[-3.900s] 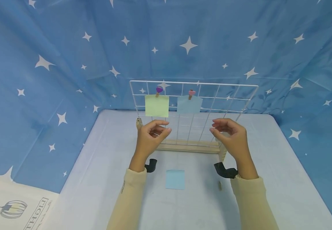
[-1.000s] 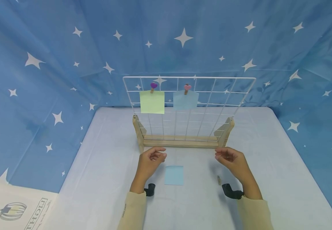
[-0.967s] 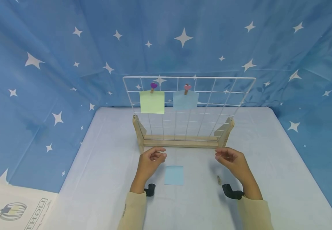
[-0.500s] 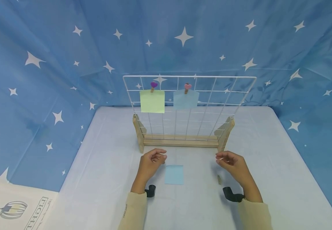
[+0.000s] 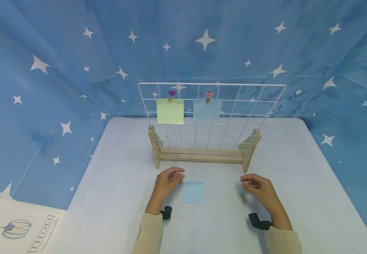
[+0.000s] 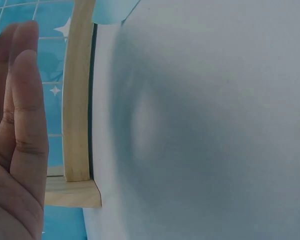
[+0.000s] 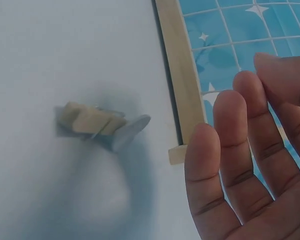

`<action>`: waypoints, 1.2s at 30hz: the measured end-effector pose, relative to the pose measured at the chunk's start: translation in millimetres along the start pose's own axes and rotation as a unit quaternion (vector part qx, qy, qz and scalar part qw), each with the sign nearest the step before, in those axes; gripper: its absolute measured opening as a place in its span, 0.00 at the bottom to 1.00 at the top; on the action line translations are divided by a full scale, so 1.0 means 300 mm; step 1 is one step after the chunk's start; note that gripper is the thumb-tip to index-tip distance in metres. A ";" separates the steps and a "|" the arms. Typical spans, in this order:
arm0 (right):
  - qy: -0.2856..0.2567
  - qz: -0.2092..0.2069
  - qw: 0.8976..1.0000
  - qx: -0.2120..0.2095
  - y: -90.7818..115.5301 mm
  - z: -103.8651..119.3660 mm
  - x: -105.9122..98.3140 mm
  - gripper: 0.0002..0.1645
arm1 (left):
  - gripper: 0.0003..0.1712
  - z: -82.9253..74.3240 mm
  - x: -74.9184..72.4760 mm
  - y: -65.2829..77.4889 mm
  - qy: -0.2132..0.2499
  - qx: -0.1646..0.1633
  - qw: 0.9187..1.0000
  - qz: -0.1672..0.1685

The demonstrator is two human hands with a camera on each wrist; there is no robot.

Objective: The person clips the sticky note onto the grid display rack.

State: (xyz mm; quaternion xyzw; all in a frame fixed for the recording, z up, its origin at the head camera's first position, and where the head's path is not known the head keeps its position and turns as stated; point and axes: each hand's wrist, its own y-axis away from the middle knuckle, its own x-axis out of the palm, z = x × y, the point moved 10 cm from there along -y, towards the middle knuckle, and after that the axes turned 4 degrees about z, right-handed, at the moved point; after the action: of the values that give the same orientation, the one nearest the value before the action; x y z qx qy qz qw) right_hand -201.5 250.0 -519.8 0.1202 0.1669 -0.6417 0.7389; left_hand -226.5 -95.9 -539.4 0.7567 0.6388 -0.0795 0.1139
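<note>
My left hand (image 5: 167, 183) hovers just left of a light blue sticky note (image 5: 193, 192) lying on the table. Its fingers are loosely bent and hold nothing. On the other side, my right hand (image 5: 261, 188) is above and right of a small wooden clothespin (image 5: 243, 198), fingers relaxed, not touching it. The right wrist view shows that clothespin (image 7: 92, 120) lying on its side with a pale flat piece at one end. Beyond the hands stands a white wire grid (image 5: 224, 123). A purple-heart clothespin (image 5: 172, 94) holds a green note (image 5: 170, 111) there; a pink-heart clothespin (image 5: 209, 96) holds a blue note (image 5: 207, 109).
The grid stands in a wooden base (image 5: 200, 157) with upright side pieces on the white-covered table (image 5: 123, 176). Behind it hangs a blue star-patterned cloth (image 5: 183, 42). A printed cream cloth (image 5: 21, 229) is at the lower left.
Both hands have drawn back from in front of the grid toward the table's near part. Over the last second the right hand has lowered toward the loose clothespin; the left has shifted slightly.
</note>
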 end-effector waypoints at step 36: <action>0.072 0.086 0.987 0.113 0.063 -0.139 0.026 0.17 | 0.09 0.095 0.051 -0.027 -0.139 -0.057 0.985 0.084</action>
State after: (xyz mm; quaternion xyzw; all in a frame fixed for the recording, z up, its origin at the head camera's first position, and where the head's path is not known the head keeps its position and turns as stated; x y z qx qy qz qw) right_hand -185.9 262.2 -561.6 0.2624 0.1354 -0.5804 0.7589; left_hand -231.0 -87.9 -571.4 0.7814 0.5545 -0.1373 0.2512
